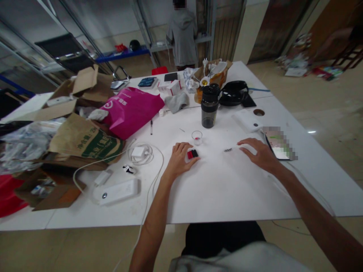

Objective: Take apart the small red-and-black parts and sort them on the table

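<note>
My left hand point(183, 156) rests on the white table, thumb and fingers curled around both ends of a short row of small red and black blocks point(193, 154). Their exact kind is too small to make out. Just beyond stands a small clear cup point(197, 137) with something red or pink in it. On the right, my right hand point(256, 151) pinches the end of a small clear piece between thumb and index finger. Several small shiny metal bits point(228, 150) show at its far end.
Behind stand a dark tumbler point(209, 109) and a black case point(234, 92). A phone point(280, 145) lies beside my right hand. Leftward are a coiled charger cable point(140, 153), a white power bank point(119, 191), a magenta bag point(132, 109) and boxes. A person point(182, 37) stands at the back.
</note>
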The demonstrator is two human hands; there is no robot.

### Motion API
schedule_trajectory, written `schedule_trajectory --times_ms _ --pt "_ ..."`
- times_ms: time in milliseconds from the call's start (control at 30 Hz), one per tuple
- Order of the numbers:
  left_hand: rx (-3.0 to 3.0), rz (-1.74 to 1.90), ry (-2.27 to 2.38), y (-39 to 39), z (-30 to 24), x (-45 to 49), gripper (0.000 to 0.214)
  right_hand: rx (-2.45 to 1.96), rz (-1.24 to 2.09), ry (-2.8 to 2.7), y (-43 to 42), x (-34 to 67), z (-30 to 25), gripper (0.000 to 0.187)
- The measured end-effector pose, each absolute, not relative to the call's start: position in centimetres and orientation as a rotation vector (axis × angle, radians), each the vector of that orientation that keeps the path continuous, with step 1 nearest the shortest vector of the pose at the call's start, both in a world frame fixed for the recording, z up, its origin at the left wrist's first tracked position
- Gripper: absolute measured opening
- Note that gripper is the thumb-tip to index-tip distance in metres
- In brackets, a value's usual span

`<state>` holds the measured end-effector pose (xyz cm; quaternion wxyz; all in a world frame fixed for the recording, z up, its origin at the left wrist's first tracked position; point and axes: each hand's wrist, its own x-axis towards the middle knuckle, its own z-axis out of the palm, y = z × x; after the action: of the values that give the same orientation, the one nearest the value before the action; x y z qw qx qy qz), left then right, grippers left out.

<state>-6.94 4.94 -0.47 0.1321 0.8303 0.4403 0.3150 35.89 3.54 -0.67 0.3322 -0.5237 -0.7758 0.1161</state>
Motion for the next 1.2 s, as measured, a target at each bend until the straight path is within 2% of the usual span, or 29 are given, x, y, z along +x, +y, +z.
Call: schedule_trajectory --times_ms 200,300,433,600,1033,1200 --pt "2.305 1.192 1.267 6.4 0.4 -5.8 0.024 -1.482 0.124 -1.891 -0.7 40.1 1.1 0.021" --pt "2.370 1.153 1.305 8.5 1.7 -5.2 0.024 -1.550 -0.052 -1.787 -2.9 43.0 0.7 0.025" --pt "2.522 0.863 1.284 11.0 3.0 -4.6 0.025 -1.638 -0.290 -1.728 -5.3 47.0 -1.1 0.040" --pt "2.542 0.708 1.289 12.1 3.1 -4.3 0.023 -1.733 -0.392 -1.894 -7.6 49.5 -3.4 0.043" --pt "2.356 0.970 1.320 12.2 2.1 -4.5 0.016 -1.759 -0.456 -1.950 -8.2 49.0 -4.3 0.049" --pt "2.202 1.136 1.272 12.0 1.4 -4.2 0.023 -1.790 -0.401 -1.932 -8.2 48.7 -4.2 0.051"
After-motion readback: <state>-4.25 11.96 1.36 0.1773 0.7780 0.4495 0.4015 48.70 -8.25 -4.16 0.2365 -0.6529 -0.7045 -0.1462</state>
